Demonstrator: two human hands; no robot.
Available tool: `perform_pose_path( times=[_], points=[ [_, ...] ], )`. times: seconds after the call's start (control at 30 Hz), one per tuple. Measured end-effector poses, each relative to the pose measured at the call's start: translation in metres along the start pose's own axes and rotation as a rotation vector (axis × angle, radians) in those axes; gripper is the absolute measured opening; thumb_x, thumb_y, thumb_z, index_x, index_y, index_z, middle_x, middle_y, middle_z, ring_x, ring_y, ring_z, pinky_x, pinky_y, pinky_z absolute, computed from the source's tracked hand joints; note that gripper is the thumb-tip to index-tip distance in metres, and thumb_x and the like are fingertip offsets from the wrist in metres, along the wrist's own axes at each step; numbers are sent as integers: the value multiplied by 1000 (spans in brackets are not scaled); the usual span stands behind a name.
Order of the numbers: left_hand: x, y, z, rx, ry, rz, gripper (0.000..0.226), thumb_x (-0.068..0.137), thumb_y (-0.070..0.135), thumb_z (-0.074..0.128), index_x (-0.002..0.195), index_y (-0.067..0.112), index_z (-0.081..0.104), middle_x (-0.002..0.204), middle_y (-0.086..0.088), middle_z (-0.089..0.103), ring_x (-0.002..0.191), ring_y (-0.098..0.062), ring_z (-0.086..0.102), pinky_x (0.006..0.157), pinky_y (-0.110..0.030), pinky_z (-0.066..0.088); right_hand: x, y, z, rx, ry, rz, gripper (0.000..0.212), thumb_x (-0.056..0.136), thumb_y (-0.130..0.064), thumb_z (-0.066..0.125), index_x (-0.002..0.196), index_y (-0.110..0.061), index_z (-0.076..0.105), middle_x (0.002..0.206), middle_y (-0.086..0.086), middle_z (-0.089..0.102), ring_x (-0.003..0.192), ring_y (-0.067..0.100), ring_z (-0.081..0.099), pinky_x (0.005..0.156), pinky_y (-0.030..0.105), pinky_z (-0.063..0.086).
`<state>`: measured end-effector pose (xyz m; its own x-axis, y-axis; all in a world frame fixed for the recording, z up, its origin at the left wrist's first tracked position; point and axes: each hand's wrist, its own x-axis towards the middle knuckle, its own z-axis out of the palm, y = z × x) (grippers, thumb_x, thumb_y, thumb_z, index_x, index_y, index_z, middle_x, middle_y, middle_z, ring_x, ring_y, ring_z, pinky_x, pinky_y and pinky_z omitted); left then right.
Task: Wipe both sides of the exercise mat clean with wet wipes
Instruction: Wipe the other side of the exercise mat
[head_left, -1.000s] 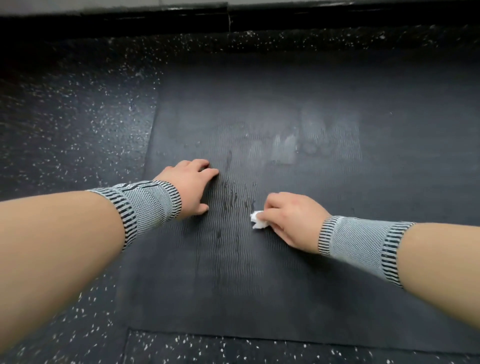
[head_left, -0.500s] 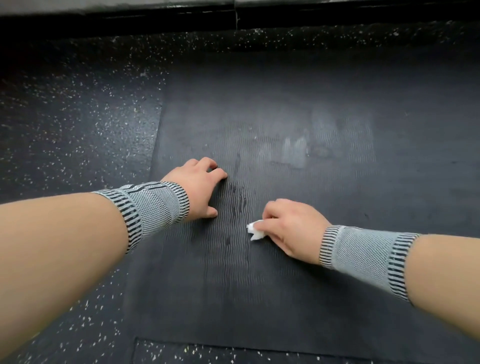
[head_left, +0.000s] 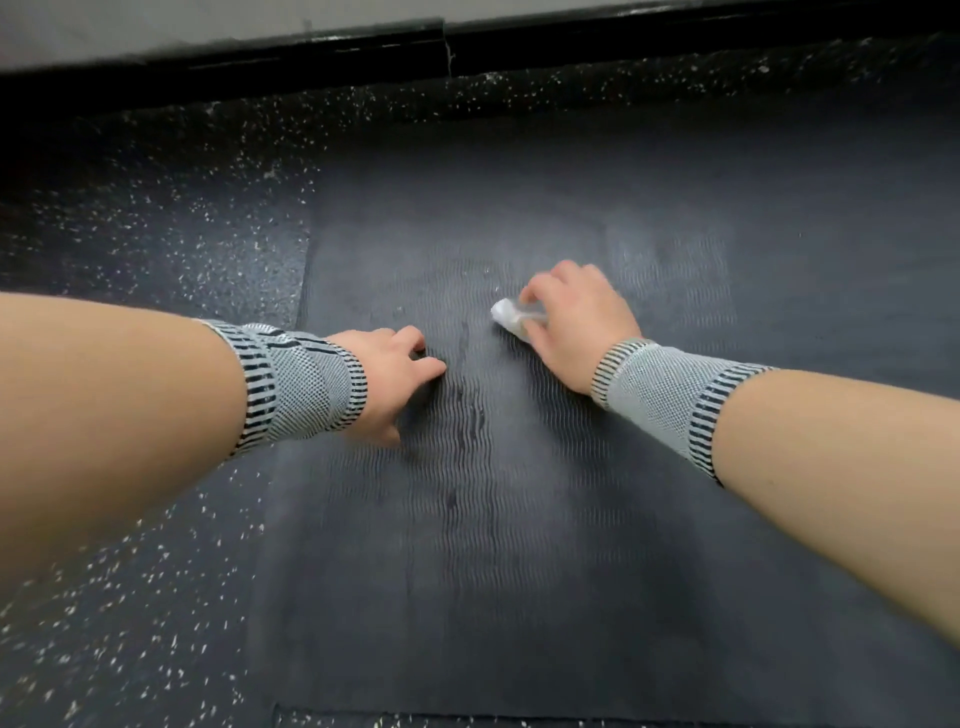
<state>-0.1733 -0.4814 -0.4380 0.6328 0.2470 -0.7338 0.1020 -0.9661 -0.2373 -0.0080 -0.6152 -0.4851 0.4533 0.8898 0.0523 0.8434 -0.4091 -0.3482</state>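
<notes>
Dark ribbed exercise mat (head_left: 519, 545) lies flat on the speckled floor (head_left: 130, 218). From the head camera, the right hand (head_left: 571, 322) pinches a crumpled white wet wipe (head_left: 506, 312) against the mat. The left hand (head_left: 387, 382) rests nearby on the mat, fingers bent, holding nothing.

This looks like a gym or a fitness room. The floor (head_left: 130, 218) is dark rubber flecked all over with small white specks, the kind laid in workout areas, and a seam between tiles shows near the bottom edge. A dark grey exercise mat (head_left: 519, 545) with a fine wavy ribbed texture lies flat on it. Along the far side runs a glossy black baseboard (head_left: 322, 52) under a pale wall (head_left: 156, 26). Both forearms wear grey knitted wrist supports (head_left: 301, 384) with black stripes, as sports gear.
</notes>
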Motion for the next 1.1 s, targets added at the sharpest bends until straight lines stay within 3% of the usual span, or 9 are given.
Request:
perform_pose_path(
  times=[0.07,0.17,0.47,0.6,0.7,0.83,0.93,1.0,1.1],
  points=[
    [-2,5,6,25,-15,-16,101,77,55,71,152,27,9,151,-7,16,133,-27,34,106,-43,41,4,5,-3,-6,41,-25,19,92,-22,50,106,-13,60,108,8,54,101,29,47,81,32,35],
    [-3,16,18,34,-19,-62,114,78,54,71,153,19,-7,157,-13,2,140,-30,21,109,-44,38,-1,-4,3,-24,-83,-190,24,96,-24,44,103,-12,63,103,7,57,97,26,49,81,35,41],
    [-4,14,33,-176,71,-112,115,73,48,75,152,32,-7,158,-2,-3,144,-25,12,107,-43,40,-8,-19,22,-78,-175,-92,26,93,-13,44,113,-11,61,111,7,54,102,27,47,82,34,38],
    [-3,9,39,-208,107,-147,120,66,56,78,151,40,-6,159,3,-10,144,-25,11,108,-46,36,-63,-43,24,59,-367,-494,24,90,-13,49,107,-11,65,107,9,56,97,29,49,79,38,44],
    [-4,0,43,-225,123,-225,129,55,69,78,150,41,-5,158,0,-14,144,-27,10,108,-48,33,-76,-48,11,158,-454,-612,15,85,-8,57,94,-6,69,98,15,59,87,34,55,69,39,49],
    [-4,-3,48,-246,135,-261,134,50,76,75,151,37,-4,158,1,-8,144,-27,11,107,-49,32,4,-42,13,43,-110,-297,26,91,-14,49,108,-14,69,108,11,56,100,33,50,83,39,45],
    [-7,-2,52,-256,127,-280,132,53,77,73,152,31,-1,158,0,0,144,-26,12,107,-49,32,43,-34,23,-80,-113,-52,31,94,-17,46,119,-22,63,116,5,53,109,27,46,89,36,43],
    [-8,-3,53,-269,118,-274,131,56,76,73,153,29,-1,159,1,3,144,-25,14,108,-49,32,33,-39,31,-79,-143,-60,31,94,-16,46,121,-20,62,117,5,52,109,27,47,87,34,40],
    [-6,-4,51,-274,104,-268,131,55,74,74,153,28,-1,159,0,4,144,-26,16,106,-49,34,-8,-51,37,-22,-204,-279,30,92,-16,47,116,-16,64,114,4,53,103,26,47,82,33,38]
  ],
)
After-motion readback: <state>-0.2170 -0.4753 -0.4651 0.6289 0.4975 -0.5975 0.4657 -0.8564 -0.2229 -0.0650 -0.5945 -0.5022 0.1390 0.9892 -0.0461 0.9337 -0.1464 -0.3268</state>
